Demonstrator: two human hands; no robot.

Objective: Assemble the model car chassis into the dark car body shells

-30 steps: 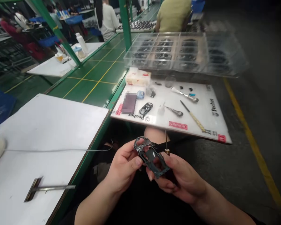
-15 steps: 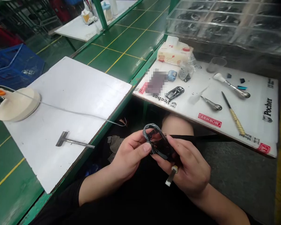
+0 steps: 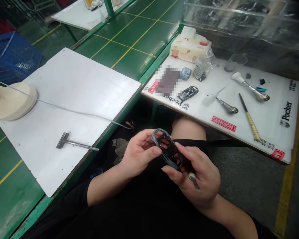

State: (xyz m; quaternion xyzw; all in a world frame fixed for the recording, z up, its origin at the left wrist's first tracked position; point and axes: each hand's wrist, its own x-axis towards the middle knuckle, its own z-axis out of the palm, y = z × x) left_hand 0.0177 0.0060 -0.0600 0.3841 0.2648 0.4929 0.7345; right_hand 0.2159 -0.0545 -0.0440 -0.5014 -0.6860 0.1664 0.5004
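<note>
Our left hand [image 3: 138, 153] pinched the rounded end of a dark model car body shell [image 3: 169, 153] between thumb and fingers, while our right hand [image 3: 200, 169] steadied its other end between thumb and forefinger, so the shell sat raised between both hands, well apart from the worktop [image 3: 269, 114] on the right. A small handled tool [image 3: 192, 177] lay tucked in the right hand, its metal end pointing back toward the wrist; our fingers hid the rest, so we could not tell whether it touched the shell. Good handling, as we judged it, called for light, even pressure on the thin-looking rim, no twisting between the two grips, and that metal end clear of our palm. A second car body shell [image 3: 188, 93] lay on the worktop, near a tissue box [image 3: 189, 48].
</note>
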